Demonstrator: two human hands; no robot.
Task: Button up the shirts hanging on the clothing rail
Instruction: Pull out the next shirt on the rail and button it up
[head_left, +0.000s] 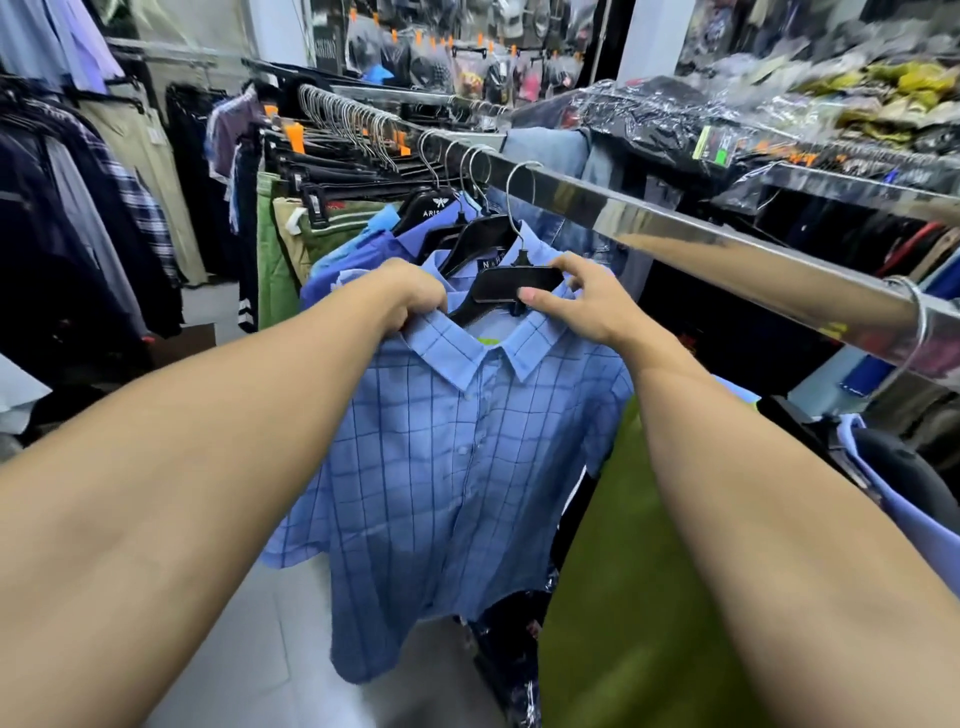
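A blue checked shirt is hanging on a black hanger from the metal rail. The left hand is gripping the collar in a closed grip. The right hand is pinching the hanger.

The shirt is light blue with a dark blue windowpane check, its hanger black, the rail shiny chrome, the neighbouring garment olive green

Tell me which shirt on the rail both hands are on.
The light blue checked shirt at the front, on the black hanger; left hand and right hand grip its collar. The plain blue shirts behind go untouched.
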